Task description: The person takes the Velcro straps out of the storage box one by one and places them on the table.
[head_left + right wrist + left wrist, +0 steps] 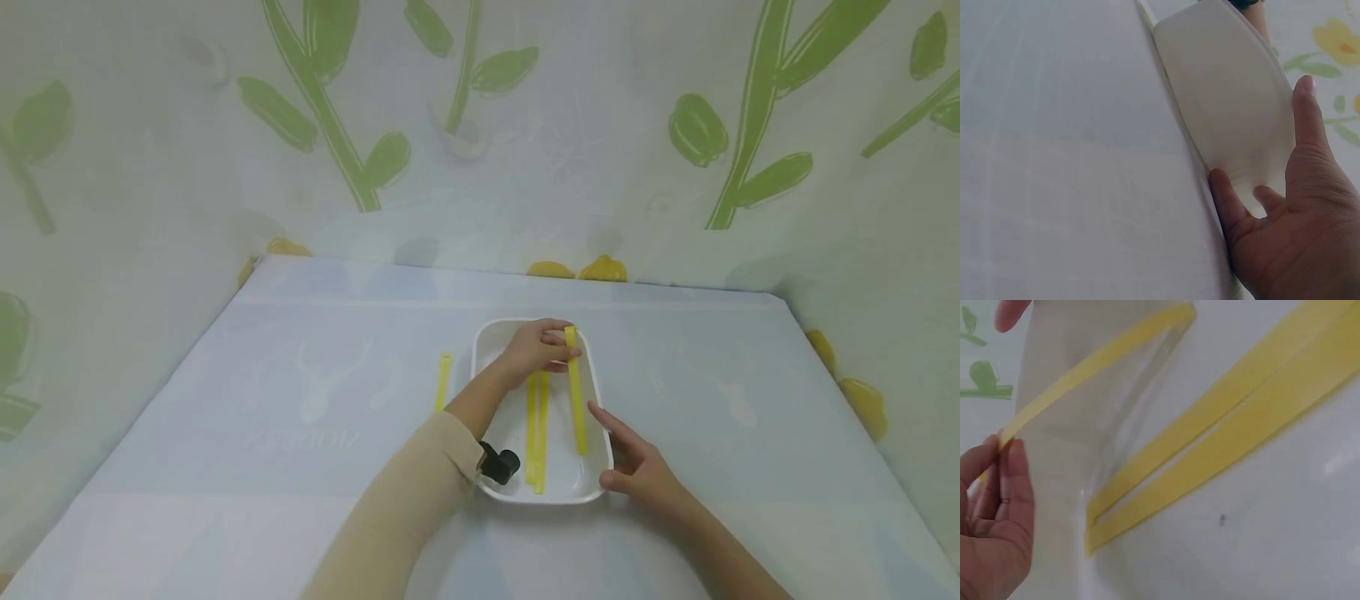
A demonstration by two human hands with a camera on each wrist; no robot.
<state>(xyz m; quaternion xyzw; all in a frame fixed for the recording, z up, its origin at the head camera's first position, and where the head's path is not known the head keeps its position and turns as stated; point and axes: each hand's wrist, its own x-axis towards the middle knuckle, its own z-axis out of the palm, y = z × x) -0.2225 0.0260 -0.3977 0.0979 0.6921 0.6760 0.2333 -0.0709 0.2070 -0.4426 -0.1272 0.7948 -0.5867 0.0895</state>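
The left hand has its grip clamped on one end of a yellow strip, slanting along the white tray's right side, beside two flat strips; the right hand's grip spreads apart, touching the tray's wall

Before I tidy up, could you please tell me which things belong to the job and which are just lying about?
Apparently in the job:
white tray
held yellow strip
two strips inside the tray
probably the strip outside

Merely around:
table
patterned wall
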